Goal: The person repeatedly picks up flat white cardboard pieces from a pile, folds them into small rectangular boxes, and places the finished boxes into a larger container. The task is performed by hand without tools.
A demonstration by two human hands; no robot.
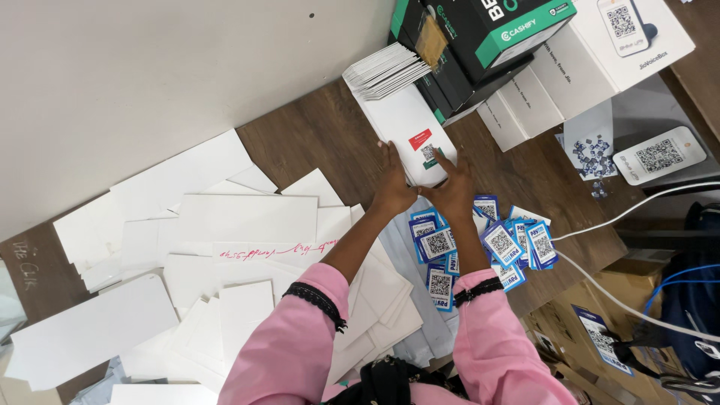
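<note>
A white flat box point(409, 124) with a small red, green and white sticker point(424, 147) lies on the brown wooden table point(315, 139). My left hand point(393, 184) presses on its near left edge. On its near right corner rests my right hand point(452, 187), one finger touching the sticker. Both hands lie flat with fingers spread, and both sleeves are pink. Several blue and white code cards point(491, 244) are scattered just under my right wrist.
A fanned stack of white flat boxes point(382, 69) lies beyond the one under my hands. Black and green cartons point(480, 37) and white boxes point(585, 60) stand at the back right. Flat white cardboard blanks point(225, 240) cover the left. White cables point(637, 210) run off the right edge.
</note>
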